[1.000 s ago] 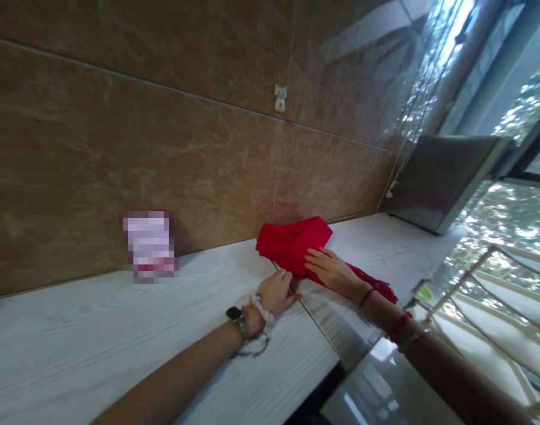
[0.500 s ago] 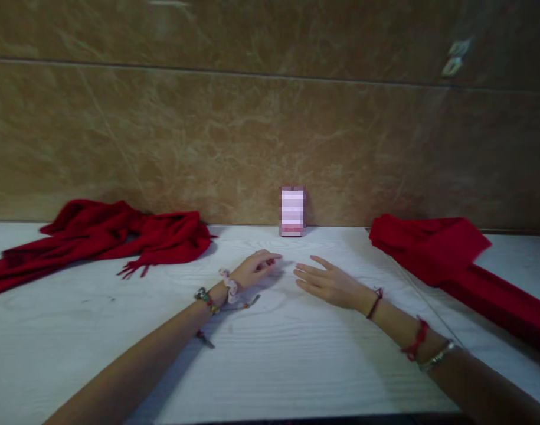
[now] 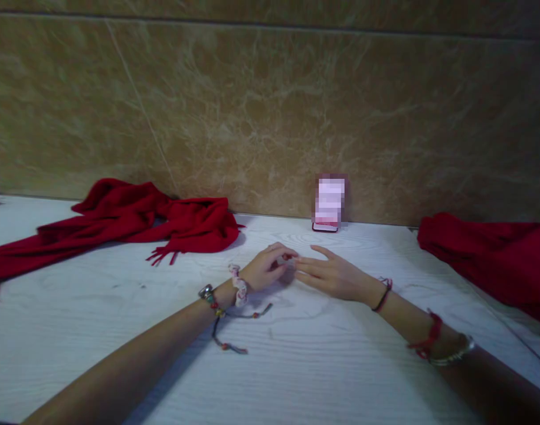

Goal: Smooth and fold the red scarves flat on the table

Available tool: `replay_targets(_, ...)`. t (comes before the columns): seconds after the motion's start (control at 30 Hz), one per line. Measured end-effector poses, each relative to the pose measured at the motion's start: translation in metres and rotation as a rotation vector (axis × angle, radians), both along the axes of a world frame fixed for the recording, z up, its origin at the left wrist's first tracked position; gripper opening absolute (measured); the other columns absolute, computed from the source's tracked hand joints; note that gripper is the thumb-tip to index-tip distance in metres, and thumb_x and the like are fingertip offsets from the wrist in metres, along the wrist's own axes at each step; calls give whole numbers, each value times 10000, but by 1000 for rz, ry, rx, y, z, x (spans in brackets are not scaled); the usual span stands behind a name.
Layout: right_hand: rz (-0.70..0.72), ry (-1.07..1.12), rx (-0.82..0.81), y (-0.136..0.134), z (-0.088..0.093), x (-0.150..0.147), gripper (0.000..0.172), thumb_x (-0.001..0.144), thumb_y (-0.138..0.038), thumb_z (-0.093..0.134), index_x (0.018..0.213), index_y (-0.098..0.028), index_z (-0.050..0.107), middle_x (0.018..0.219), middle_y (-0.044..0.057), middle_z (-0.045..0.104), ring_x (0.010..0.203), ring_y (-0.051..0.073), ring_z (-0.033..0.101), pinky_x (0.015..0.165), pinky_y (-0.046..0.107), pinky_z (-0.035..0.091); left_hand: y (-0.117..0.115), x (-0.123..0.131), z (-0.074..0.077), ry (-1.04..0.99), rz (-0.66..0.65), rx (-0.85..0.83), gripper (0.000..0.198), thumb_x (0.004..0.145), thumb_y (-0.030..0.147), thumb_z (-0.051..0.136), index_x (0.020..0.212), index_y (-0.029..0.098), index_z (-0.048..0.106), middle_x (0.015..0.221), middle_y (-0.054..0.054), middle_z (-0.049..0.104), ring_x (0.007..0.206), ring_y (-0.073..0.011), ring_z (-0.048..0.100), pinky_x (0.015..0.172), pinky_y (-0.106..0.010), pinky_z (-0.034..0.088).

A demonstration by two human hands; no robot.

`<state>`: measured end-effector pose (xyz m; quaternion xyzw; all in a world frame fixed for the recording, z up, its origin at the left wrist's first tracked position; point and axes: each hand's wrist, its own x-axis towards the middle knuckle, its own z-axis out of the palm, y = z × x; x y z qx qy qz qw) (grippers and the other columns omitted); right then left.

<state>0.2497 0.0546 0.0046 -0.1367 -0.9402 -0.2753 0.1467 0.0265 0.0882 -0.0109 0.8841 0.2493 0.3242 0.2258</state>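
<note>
The white wood-grain worktop [image 3: 75,313] carries a crumpled red scarf [image 3: 132,221] along its back edge at the left, a folded red scarf [image 3: 495,260] at its right edge, and a small pink object [image 3: 329,203] standing at the back edge.

Two red scarves [image 3: 132,221] [image 3: 495,260], one phone [image 3: 329,203]

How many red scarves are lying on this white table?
2. The left scarf lies loosely spread by the wall; the right scarf runs out of the picture at its edge, so part is hidden. Others may lie out of view.
</note>
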Motion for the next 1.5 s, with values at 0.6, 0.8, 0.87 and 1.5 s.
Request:
replay_targets(0.6,-7,-4,-22,-3,1,0,304,918,-123,321,1112,-165,552,1189,92,599,1128,140,520,1015,429,327,-1,1,1,8,28,-112,159,758,153,437,900,164,507,886,-40,528,780,-131,514,614,-220,457)
replay_targets(0.8,9,5,-50,-4,1,-1,291,910,-114,341,1106,-146,554,1179,104,604,1124,150,525,1003,428,347,-2,4,2,5,33,-142,139,748,128,443,863,166,510,865,-29,530,755,-124,516,616,-218,452)
replay_targets(0.87,1,10,-47,-3,-1,0,279,908,-119,354,1093,-143,561,1172,103,609,1127,166,524,992,433,358,-2,3,2,12,51,-137,135,740,114,441,847,165,505,851,-22,524,715,-113,508,599,-213,448)
replay_targets(1.5,-338,488,-460,93,-13,-168,433,846,-243,469,1267,-141,451,1352,152,420,1263,229,354,1008,427,343,53,-137,16,306,1255,115,356,874,341,389,1150,181,549,1159,-145,544,1054,-299,509,822,-416,412)
